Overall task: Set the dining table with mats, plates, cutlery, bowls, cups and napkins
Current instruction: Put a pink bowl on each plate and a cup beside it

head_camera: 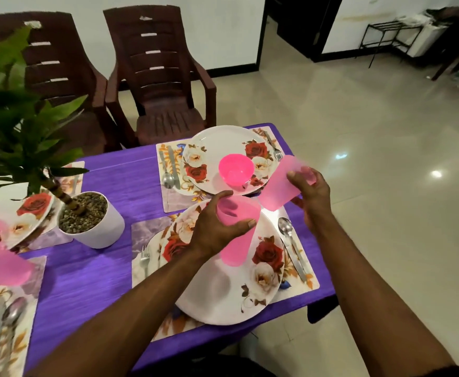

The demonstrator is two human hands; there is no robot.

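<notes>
I see potted plant [87, 219] at left on the purple table [108, 186]. Left hand [217, 227] grips a pink cup [236, 235] over the near plate [228, 289]. Right hand [310, 194] grips a second pink cup [280, 183], just beside the far plate [223, 142] with its pink bowl [236, 170].

at the upper left of your frame you see two dark brown plastic chairs [157, 77] side by side against a white wall. a leafy green plant [13, 104] fills the left edge, rooted in a white pot [97, 227] topped with pebbles. at the upper right, a black metal rack [386, 36] stands on the glossy tiled floor [359, 131].
</notes>
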